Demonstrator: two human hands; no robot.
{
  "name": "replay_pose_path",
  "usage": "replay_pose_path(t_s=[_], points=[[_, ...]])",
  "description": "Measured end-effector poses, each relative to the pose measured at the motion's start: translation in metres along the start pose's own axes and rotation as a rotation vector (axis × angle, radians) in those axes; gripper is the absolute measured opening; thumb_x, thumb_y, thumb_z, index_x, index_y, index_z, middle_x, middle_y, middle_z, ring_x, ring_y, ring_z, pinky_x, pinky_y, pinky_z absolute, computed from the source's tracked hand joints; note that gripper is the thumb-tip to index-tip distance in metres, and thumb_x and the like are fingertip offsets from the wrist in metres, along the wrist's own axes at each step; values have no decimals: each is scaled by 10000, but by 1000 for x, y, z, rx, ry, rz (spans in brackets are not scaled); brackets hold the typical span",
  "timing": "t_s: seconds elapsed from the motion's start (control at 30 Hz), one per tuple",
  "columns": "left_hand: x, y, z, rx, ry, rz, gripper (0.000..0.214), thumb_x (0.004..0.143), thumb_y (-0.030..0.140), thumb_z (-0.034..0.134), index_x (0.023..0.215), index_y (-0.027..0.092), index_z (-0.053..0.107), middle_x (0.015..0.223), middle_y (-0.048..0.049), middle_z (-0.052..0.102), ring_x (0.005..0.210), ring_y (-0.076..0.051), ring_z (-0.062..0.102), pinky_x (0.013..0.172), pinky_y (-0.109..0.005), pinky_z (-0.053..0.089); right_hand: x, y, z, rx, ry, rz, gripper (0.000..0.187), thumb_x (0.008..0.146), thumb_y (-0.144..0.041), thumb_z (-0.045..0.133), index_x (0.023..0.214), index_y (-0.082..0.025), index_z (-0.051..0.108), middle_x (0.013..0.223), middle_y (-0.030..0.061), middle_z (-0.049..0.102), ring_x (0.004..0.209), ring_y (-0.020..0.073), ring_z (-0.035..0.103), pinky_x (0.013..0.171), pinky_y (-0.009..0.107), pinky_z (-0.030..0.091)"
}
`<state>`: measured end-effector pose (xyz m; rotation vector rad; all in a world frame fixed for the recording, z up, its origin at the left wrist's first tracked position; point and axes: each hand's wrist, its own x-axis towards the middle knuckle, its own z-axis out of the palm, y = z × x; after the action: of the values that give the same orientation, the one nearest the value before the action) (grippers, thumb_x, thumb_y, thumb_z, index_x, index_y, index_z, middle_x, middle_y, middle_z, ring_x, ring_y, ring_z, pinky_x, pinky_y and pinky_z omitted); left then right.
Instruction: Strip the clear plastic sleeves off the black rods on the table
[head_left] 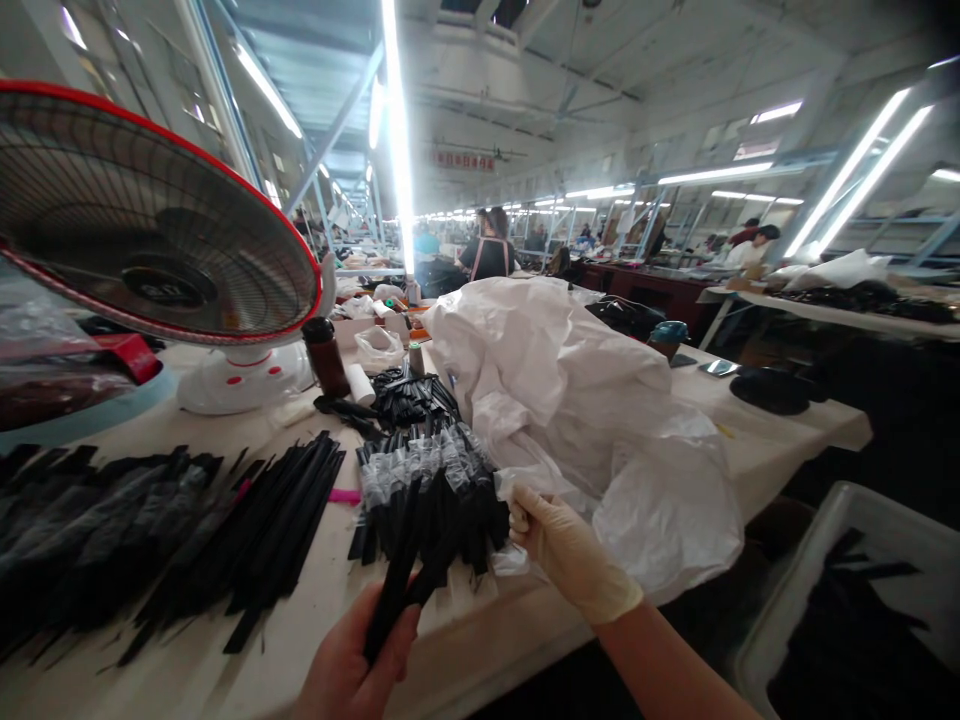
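Strips in hand, sorting them, I'd say: my left hand (341, 660) curls round black strips (393, 582), nearer me than the wrapped pile (412, 462).
Right of that pile, my right hand (562, 545) bunches closed; whether it's gripping clear film (551, 487), can't tell. Next calls for steady strips.

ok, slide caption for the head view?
Left hand grips long, flat black strips; cream-gloved right hand, fingers curled, beside crumpled white sheeting.

The head-worn camera looks forward and down over the worktable (304, 610), left hand (364, 650) and gloved right hand (566, 550) close at lower centre, ceiling (517, 85) far off at top.
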<state>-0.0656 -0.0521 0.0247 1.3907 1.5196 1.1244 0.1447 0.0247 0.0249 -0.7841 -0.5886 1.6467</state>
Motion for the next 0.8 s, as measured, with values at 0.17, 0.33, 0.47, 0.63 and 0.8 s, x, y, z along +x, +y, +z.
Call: replay_pose_path(t_s=[0.17,0.33,0.47,0.63,0.8], points=[[6,3,2,109,14,91,287,767,436,556,926,226,671,569,23,594,494,-168,537,524,-248,449,-3,-1,5,-78,3,0,310,603,-369,814,592,-139,607,541,-44,518,499,53,425,498,195,330],[9,-2,-1,166,-18,93,285,775,415,555,945,222,678,548,21,566,486,-170,519,494,-239,426,-1,-6,-4,-232,-71,-23,312,667,-421,758,603,-143,633,547,-31,541,501,57,421,510,208,321],[15,0,0,142,-180,29,346,793,434,527,996,187,660,565,21,551,471,-153,499,451,-229,395,-5,3,2,-550,-182,37,280,696,-412,723,635,-147,658,564,-12,576,525,83,465,526,224,349],[27,5,9,138,-161,15,438,836,475,446,1084,152,607,657,-32,633,575,-206,586,539,-287,472,-18,28,23,-767,-485,193,146,716,-279,649,747,-151,715,612,-24,587,564,101,494,560,227,395],[26,-6,8,138,-120,70,283,784,449,530,801,194,650,760,-51,682,762,-249,633,692,-323,489,-12,19,14,-635,-236,27,273,781,-401,614,907,-184,721,549,-37,526,507,95,431,490,214,349]])
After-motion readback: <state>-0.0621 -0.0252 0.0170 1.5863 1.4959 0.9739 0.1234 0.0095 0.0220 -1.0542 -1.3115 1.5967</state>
